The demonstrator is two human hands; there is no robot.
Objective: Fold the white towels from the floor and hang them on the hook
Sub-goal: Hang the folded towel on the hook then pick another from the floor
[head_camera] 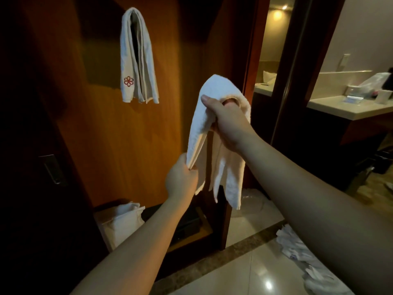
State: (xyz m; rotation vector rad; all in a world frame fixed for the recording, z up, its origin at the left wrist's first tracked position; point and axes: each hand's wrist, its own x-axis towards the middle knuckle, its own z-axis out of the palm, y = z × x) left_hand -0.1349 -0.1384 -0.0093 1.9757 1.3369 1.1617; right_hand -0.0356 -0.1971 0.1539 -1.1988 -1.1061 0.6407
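A folded white towel (214, 116) hangs draped over my right hand (227, 124), which grips it near the top fold with the thumb pressed on the cloth. My left hand (181, 179) pinches the towel's lower left end and holds it down and to the left. A second white towel (137, 58) with a red flower emblem hangs folded high on the wooden wall panel; its hook is hidden under the fold. More white towels (302, 250) lie crumpled on the tiled floor at the lower right.
A white bag (122, 222) stands on a low wooden shelf beneath the hanging towel. A dark door with a metal handle (52, 169) is at the left. A doorway on the right leads to a pale countertop (348, 107) with items.
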